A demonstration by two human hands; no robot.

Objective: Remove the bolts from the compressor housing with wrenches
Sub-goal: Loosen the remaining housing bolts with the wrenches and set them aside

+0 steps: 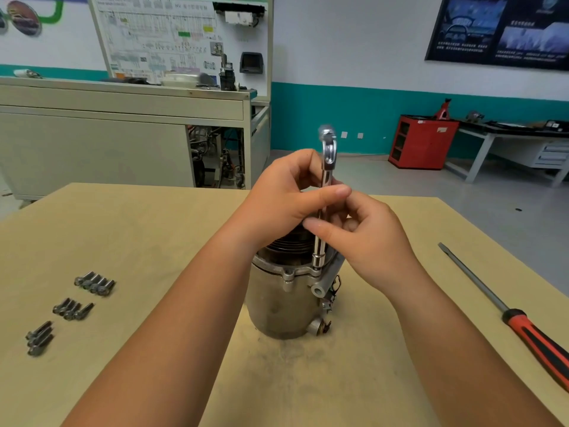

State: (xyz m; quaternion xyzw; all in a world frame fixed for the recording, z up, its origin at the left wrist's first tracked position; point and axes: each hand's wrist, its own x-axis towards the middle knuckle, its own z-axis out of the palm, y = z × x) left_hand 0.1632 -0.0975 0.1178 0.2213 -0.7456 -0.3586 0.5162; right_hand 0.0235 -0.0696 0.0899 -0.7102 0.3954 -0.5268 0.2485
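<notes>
The housing [277, 303] stands upright mid-table [123, 226], and the wrench [328, 155] rises near-vertical from its top rim, socket end down on the flange at the right side. The left hand [283, 201] curls round the upper shaft with its thumb laid across the front, while the right hand [375, 241] pinches the shaft just below between thumb and bent fingers. Loose bolts [94, 283] lie in three clusters far left, and a screwdriver [523, 325] lies far right.

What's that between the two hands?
In the head view, an upright wrench, held by the left hand and right hand, its lower end on the compressor housing.
</notes>
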